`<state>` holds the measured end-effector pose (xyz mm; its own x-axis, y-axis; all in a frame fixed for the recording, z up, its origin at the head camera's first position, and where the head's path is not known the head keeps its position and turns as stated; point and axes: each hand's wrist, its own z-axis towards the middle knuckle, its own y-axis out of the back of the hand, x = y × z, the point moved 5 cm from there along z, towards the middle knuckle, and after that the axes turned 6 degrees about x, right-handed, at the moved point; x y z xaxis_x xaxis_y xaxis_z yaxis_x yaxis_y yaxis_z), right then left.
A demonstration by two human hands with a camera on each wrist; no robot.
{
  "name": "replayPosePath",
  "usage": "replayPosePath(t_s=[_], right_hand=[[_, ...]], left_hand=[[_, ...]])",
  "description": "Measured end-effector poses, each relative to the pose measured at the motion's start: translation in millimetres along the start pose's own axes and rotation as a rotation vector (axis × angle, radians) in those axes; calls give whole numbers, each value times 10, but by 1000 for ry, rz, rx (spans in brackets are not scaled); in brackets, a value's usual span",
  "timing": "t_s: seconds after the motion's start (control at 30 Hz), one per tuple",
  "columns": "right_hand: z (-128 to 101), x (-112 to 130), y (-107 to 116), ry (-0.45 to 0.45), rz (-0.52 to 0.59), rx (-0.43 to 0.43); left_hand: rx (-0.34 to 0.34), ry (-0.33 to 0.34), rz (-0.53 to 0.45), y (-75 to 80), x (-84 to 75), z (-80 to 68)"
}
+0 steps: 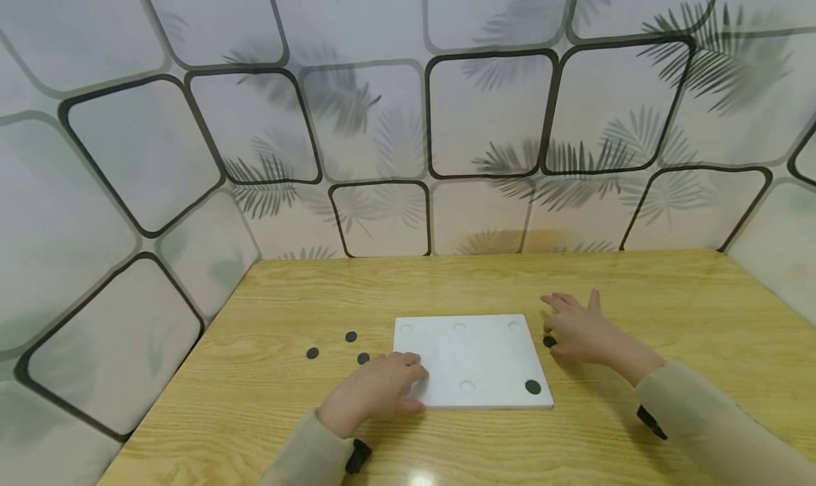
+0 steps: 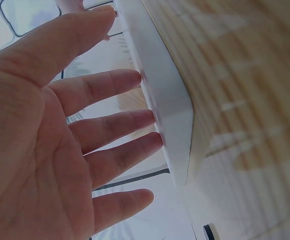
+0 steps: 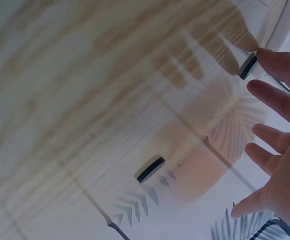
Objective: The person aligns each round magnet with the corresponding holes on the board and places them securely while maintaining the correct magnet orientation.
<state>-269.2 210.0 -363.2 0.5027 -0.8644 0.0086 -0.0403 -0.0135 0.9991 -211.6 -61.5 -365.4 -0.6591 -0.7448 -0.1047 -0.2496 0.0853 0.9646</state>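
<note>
A white board (image 1: 472, 355) with shallow round recesses lies on the table, one black disc (image 1: 533, 387) in its front right corner. My left hand (image 1: 382, 387) rests at the board's left side, fingers spread and fairly straight, fingertips touching it in the left wrist view. Right of the board, my right hand (image 1: 583, 334) is low over the table with thumb and index finger on either side of another black disc (image 3: 248, 66). The thumb tip appears to touch that disc; the other fingers are spread. A further black disc (image 3: 150, 169) lies beyond the fingers in the right wrist view.
Left of the board lie three loose black discs, the far one (image 1: 351, 336), the left one (image 1: 312, 353) and one (image 1: 363, 358) near my left hand. The wooden table (image 1: 306, 295) meets patterned walls (image 1: 376, 139) at its back and sides.
</note>
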Motion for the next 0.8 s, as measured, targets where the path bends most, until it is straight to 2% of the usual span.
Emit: replayPosePath(t_s=[0.33, 0.8], right_hand=[[0, 12, -37, -17, -40, 40], [-6, 60, -6, 5, -44, 28]], left_hand=[[3, 2, 12, 4, -1, -3], [-1, 3, 18, 12, -5, -20]])
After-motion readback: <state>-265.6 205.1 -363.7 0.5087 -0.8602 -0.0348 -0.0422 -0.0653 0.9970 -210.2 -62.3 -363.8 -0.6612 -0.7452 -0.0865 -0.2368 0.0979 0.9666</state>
